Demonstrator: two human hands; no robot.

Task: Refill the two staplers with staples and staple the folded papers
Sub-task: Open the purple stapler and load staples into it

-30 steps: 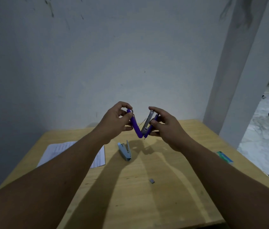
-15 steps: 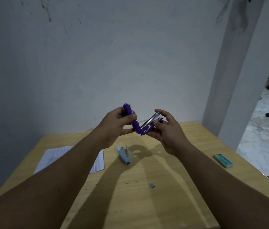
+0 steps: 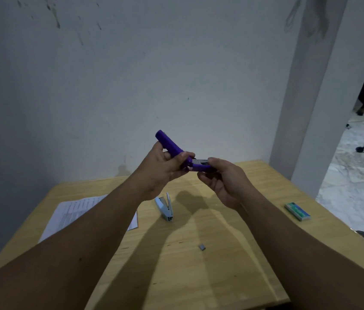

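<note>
Overhead, both hands raised above the wooden surface (image 3: 232, 260), sharing one purple stapler (image 3: 177, 152) near frame centre. Left hand (image 3: 161, 168) wrapped round the stapler's purple top arm, grip pinching it with thumb across the upper side; arm tilted up toward 11 o'clock, its free end poking out past the knuckles. Right hand (image 3: 225, 182) curled on the stapler's lower half, grip pinching it near the metal staple channel, which shows as a grey strip between the two hands. Stapler hinged open, the two halves meeting in a shallow angle at the hinge, just by the left thumb.

Below the hands, at 6 o'clock from them: pale blue stapler (image 3: 165, 208) lying on the surface, also sprung open, untouched. Printed papers (image 3: 69, 211) at 8 o'clock, flat on the surface, partly hidden under the left forearm. Green staple box (image 3: 297, 211) at 4 o'clock, near the right edge, well apart from both staplers. Small grey strip of staples (image 3: 202, 247) alone on bare wood at 6 o'clock, nearer the viewer than the blue stapler. Cannot tell whether staples sit in the purple channel.
</note>
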